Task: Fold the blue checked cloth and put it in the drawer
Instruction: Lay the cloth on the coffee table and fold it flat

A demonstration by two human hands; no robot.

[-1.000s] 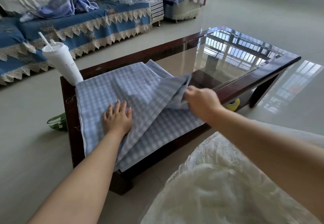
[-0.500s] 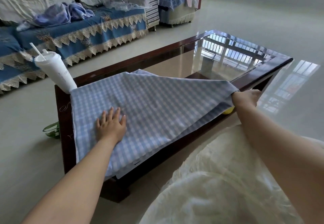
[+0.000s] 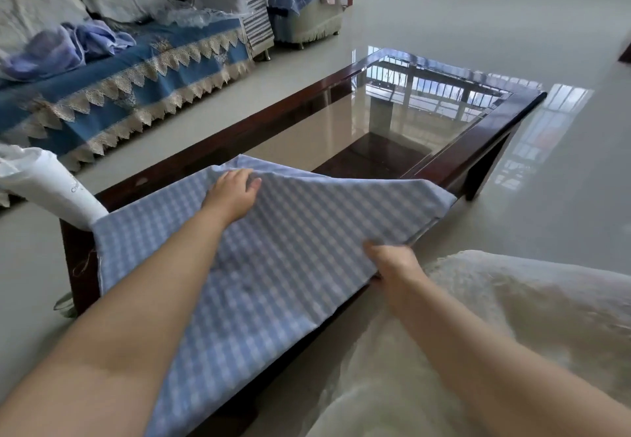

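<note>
The blue checked cloth lies spread over the near end of the glass-topped coffee table, and its near edge hangs over the table's front. My left hand rests near the cloth's far edge, fingers curled on the fabric there. My right hand holds the cloth's near right edge at the table's front rim. The cloth's right corner lies at the table's right side. No drawer is in view.
A white lidded cup stands at the table's left corner, touching the cloth. A sofa with a blue lace-trimmed cover runs along the left. A white fabric covers my lap at the bottom right. Glossy floor surrounds the table.
My right hand pulled the folded-over flap out to the right and spread the cloth open, then came back to the near edge. My left hand slid from the cloth's middle to its far edge.
</note>
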